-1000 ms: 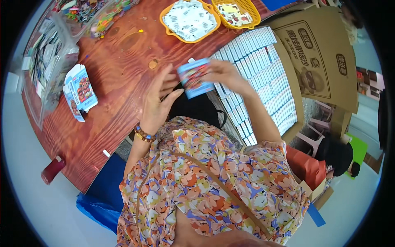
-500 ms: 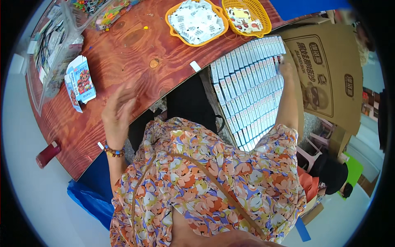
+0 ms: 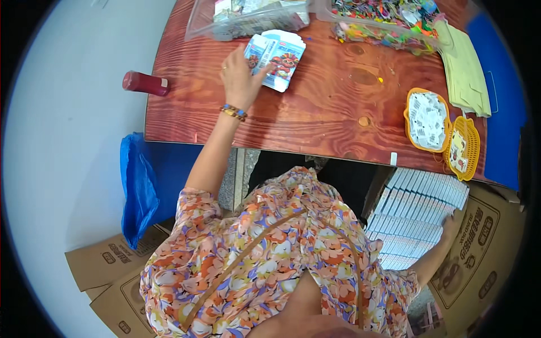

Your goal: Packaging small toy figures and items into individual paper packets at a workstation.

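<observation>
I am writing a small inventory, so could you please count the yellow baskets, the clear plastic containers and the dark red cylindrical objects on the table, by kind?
Yellow baskets: 2
Clear plastic containers: 2
Dark red cylindrical object: 1
Total: 5

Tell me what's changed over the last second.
The view has swung left. The left hand has moved forward and left and now touches the open blue-and-white box. The right hand, which held a blue box, has moved right to the packed boxes; that blue box can't be made out now. The yellow baskets and red bottle stayed put.
</observation>
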Motion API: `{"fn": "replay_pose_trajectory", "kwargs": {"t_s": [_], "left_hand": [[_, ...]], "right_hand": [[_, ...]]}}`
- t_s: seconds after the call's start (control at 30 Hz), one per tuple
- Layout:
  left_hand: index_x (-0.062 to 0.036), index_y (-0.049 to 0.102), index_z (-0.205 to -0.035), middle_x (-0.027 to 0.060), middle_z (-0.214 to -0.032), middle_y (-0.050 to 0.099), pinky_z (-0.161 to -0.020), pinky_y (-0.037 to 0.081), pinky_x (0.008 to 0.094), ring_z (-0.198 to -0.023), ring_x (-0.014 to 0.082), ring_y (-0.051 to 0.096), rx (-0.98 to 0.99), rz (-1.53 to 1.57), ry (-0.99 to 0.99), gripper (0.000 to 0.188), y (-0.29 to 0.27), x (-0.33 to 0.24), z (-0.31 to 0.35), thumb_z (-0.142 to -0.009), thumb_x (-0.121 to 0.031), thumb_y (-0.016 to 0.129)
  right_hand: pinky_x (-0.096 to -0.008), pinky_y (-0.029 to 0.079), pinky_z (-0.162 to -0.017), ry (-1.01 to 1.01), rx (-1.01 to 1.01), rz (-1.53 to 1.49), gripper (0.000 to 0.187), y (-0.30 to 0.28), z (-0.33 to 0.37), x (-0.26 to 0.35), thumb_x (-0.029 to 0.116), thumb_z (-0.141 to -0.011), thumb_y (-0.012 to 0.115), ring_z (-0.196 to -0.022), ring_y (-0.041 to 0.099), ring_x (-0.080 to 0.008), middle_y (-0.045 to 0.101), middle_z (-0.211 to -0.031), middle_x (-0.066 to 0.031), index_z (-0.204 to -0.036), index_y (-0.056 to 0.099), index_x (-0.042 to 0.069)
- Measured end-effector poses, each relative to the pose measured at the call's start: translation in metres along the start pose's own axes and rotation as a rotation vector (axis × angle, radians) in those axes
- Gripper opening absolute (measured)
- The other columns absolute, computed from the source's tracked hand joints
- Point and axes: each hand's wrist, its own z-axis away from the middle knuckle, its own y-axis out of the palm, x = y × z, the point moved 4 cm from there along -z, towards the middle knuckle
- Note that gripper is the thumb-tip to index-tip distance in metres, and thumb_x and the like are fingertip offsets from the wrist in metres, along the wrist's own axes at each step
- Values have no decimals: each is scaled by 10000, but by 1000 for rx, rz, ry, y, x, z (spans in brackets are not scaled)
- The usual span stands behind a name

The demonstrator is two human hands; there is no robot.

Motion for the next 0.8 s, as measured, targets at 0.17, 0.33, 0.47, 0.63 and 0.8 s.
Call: {"fn": "replay_pose_trajectory", "kwargs": {"t_s": [0.17,0.33,0.47,0.63,0.8], "left_hand": [[-21,456,-1404,153,-1273,565,-980,365,554,-1224,344,498,66,-124,80,984,16,-35,2,-661,-533,849],[-42,426,-1441,154,-1366,531,-1044,305,549,-1254,341,479,46,-56,109,930,5,-32,19,-688,-390,847],[-32,412,-1450,159,-1399,505,-1059,297,541,-1268,331,473,-5,35,208,916,-19,-53,29,-696,-323,844],[20,326,-1497,201,-1388,492,-1121,289,497,-1291,347,467,179,373,302,992,-42,-87,53,-696,-240,849],[46,270,-1518,216,-1366,495,-1139,291,520,-1287,350,481,294,535,380,1033,-53,-107,71,-712,-243,846]], "right_hand": [[-398,491,-750,170,59,350,456,-22,-30,-55,126,-952,521,-771,589,-254,635,-896,-123,-1396,539,22],[-407,388,-1116,-292,-384,88,431,-28,8,76,157,-1040,457,-1388,451,-308,501,-1468,-199,-1441,476,1],[-355,446,-1058,-655,-499,-113,357,1,116,270,100,-1019,542,-1244,580,-252,618,-1343,-149,-1359,567,-9],[-311,469,-1011,-753,436,-226,324,142,211,434,73,-992,540,-1175,618,-195,644,-1287,-131,-1289,604,-37],[-284,525,-888,-669,939,-468,477,228,242,499,77,-955,618,-1062,641,-136,656,-1220,-109,-1403,484,-12]]}}
